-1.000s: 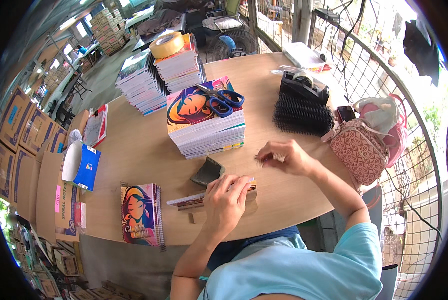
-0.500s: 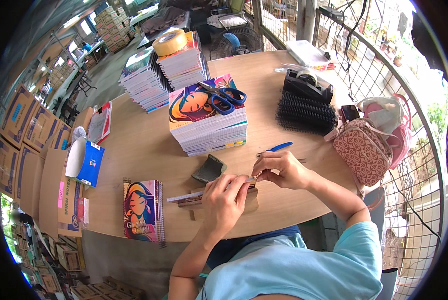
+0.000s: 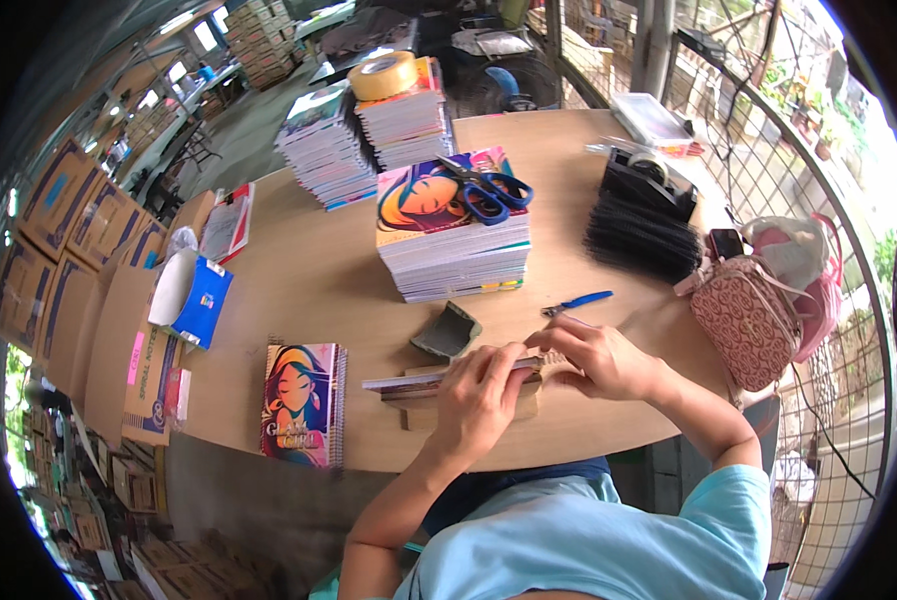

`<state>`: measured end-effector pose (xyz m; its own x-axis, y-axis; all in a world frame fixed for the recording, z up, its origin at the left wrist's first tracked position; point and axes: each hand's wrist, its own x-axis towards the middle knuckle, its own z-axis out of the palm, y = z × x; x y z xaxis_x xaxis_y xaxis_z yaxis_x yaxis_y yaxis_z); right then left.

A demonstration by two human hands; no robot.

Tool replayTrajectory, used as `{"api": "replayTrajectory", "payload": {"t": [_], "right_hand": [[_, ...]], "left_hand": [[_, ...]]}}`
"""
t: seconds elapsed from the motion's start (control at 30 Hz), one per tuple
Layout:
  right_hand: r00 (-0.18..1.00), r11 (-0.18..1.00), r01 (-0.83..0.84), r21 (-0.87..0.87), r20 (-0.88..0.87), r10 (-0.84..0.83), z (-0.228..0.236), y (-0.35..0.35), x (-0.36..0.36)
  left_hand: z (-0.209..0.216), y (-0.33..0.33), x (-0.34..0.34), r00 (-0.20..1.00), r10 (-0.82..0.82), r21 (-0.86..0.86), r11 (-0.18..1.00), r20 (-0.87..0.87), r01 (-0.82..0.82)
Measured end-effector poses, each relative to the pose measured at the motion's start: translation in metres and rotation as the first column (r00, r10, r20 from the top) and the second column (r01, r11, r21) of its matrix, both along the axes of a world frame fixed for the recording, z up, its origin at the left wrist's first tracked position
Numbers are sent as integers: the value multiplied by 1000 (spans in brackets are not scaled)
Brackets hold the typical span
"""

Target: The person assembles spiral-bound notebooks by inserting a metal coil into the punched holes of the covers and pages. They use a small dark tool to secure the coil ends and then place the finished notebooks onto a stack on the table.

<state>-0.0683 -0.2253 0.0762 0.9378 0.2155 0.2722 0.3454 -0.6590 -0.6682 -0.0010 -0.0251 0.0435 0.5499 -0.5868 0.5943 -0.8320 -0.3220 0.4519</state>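
Note:
My left hand (image 3: 477, 398) is closed around a notebook (image 3: 394, 384) that stands edge-up, its pale page edges sticking out to the left of my fingers. My right hand (image 3: 614, 362) is at the notebook's right end, thumb and fingers curled about the end of a spiral wire (image 3: 549, 357); the fingertips partly hide it. Below the notebook sits a small wooden block (image 3: 421, 416), mostly covered by my left hand. Just beyond my left hand lies a dark grey angular piece (image 3: 447, 332). Blue-handled pliers (image 3: 581, 302) rest beyond my right hand.
Bound spiral notebooks (image 3: 304, 405) lie at left. A tall notebook stack (image 3: 454, 265) carries scissors (image 3: 489, 192); other stacks behind hold a tape roll (image 3: 384, 76). Black wire coils (image 3: 644, 235), a tape dispenser (image 3: 654, 180) and a pink bag (image 3: 747, 320) are at right. Cartons (image 3: 119, 350) stand left.
The whole view has shifted, so the table things appear farther right. My right hand's fingers have gone from a tight pinch to reaching over the wire's end. My left hand still holds the notebook.

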Motion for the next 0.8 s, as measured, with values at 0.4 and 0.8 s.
{"api": "replayTrajectory", "payload": {"t": [0.4,0.8], "right_hand": [[946,947,-110,-302,-324,6,-38,24,115],[913,898,-332,-288,-338,229,-18,-4,103]], "left_hand": [[-9,0,-7,987,-64,49,997,149,57],[-12,-2,-8,993,-67,126,991,102,54]]}}
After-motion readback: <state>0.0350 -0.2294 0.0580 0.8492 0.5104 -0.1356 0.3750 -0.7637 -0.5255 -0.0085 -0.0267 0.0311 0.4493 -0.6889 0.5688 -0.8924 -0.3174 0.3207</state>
